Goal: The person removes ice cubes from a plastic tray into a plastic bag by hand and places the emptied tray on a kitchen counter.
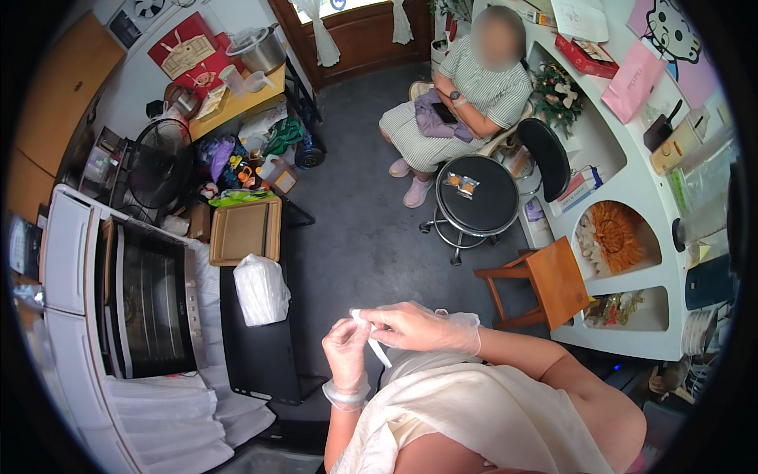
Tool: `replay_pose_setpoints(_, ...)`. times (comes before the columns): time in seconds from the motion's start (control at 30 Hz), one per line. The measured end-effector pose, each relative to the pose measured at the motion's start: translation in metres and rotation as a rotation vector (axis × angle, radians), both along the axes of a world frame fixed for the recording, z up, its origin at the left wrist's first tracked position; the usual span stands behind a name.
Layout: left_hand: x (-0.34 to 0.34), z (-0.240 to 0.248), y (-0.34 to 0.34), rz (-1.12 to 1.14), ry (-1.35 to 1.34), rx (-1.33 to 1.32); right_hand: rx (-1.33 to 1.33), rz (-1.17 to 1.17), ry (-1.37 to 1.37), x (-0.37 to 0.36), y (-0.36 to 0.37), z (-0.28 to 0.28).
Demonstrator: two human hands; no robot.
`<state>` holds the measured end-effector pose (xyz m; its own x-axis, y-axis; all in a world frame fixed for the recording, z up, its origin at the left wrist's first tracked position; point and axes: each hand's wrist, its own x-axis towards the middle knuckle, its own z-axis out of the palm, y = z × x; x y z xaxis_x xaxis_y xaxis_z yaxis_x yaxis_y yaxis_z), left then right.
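Two gloved hands meet in front of the person's chest: the left hand (345, 351) and the right hand (422, 326) both wear thin clear gloves, and their fingers are closed narrowly on a small white strip (374, 342) that runs between them, its lower end hanging free below the right fingers. What the strip is made of I cannot tell. To the left, on a black counter (257, 355), stands a tied white plastic bag (260, 289); its content is hidden. Behind it lies an empty tan tray (245, 230). Further left is an oven (154, 304) with a dark glass door, and white cloths hang below it. On the round black stool (478, 207) rest two small clear packets (461, 183) with something orange inside. A seated person (466, 99) in a striped dress is behind the stool. On the yellow table (237, 99) stand a metal pot (259, 49) and a clear measuring jug (230, 79); whether they are filled is not visible.
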<state>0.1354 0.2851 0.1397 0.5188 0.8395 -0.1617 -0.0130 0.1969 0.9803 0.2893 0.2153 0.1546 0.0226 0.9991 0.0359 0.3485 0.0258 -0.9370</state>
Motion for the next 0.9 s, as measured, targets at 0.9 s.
replay_pose_setpoints(0.9,-0.061,-0.015,0.086,0.286,-0.394,-0.543,0.032,-0.462,0.544,0.048,-0.013,0.035)
